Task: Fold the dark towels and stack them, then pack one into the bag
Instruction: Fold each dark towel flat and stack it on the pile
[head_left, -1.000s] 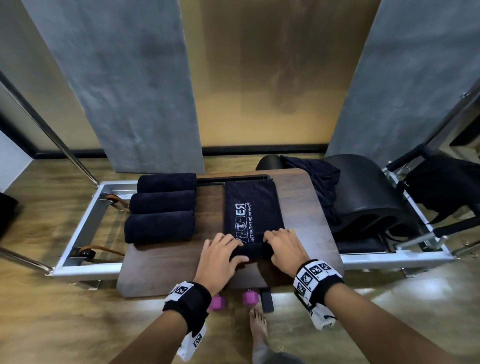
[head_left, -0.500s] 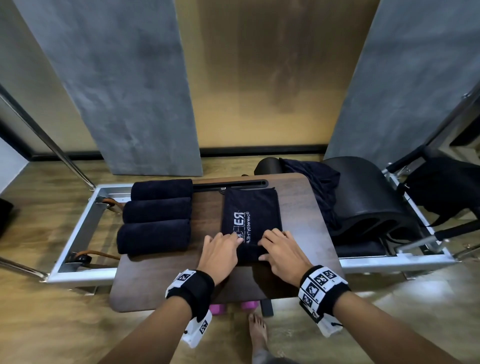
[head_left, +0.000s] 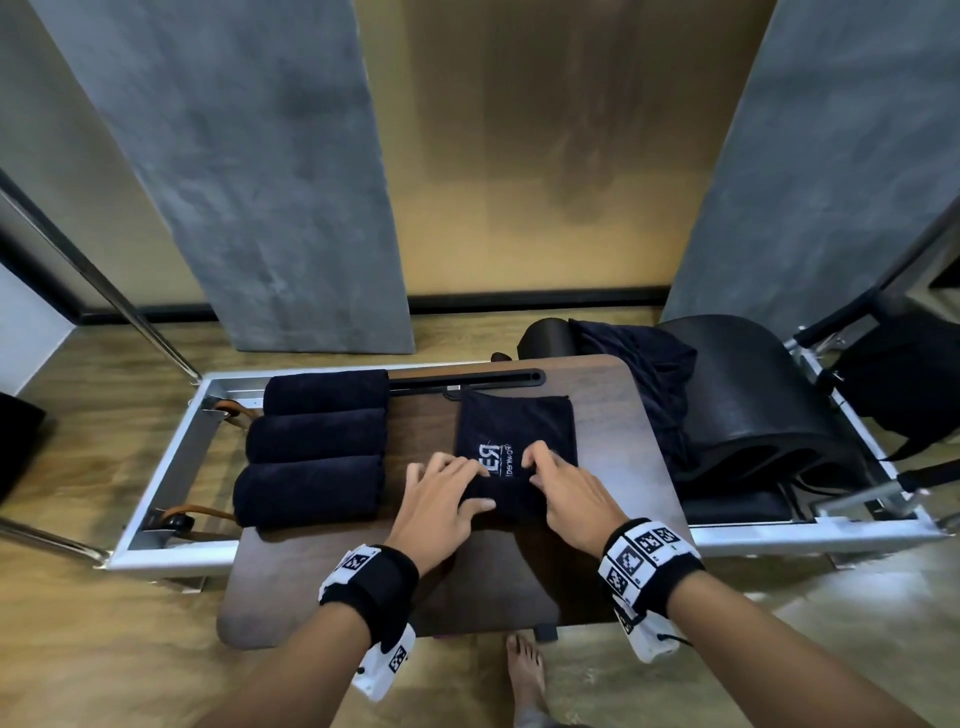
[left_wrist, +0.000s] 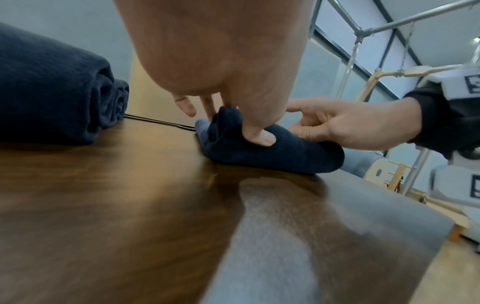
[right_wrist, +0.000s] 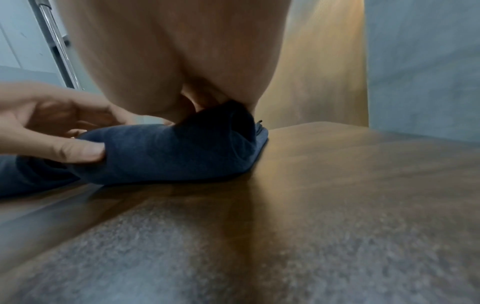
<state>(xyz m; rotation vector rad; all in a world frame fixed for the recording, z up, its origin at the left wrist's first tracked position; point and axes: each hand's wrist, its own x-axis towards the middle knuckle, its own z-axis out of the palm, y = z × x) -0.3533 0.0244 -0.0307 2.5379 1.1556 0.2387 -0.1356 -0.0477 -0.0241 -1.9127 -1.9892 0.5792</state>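
A dark towel (head_left: 514, 431) with white lettering lies flat on the brown table (head_left: 613, 415), its near end rolled up. Both hands sit on that roll (left_wrist: 259, 152). My left hand (head_left: 447, 493) grips the roll's left part, thumb pressed into its near side and fingers over the top. At the right end my right hand (head_left: 566, 483) curls round the roll (right_wrist: 182, 150), fingers over it. Three rolled dark towels (head_left: 317, 447) lie side by side at the table's left end. A black bag (head_left: 904, 384) hangs at the far right.
A metal frame (head_left: 171, 467) surrounds the table. A black arched barrel (head_left: 748, 395) with dark cloth (head_left: 644, 364) draped on it stands right of the table. Grey panels (head_left: 260, 156) stand behind. My bare foot (head_left: 524, 670) is on the wood floor below the table's near edge.
Both hands have rolled the towel's near end away from me, so the roll is thicker and covers more of the lettering. The camera view has shifted slightly.
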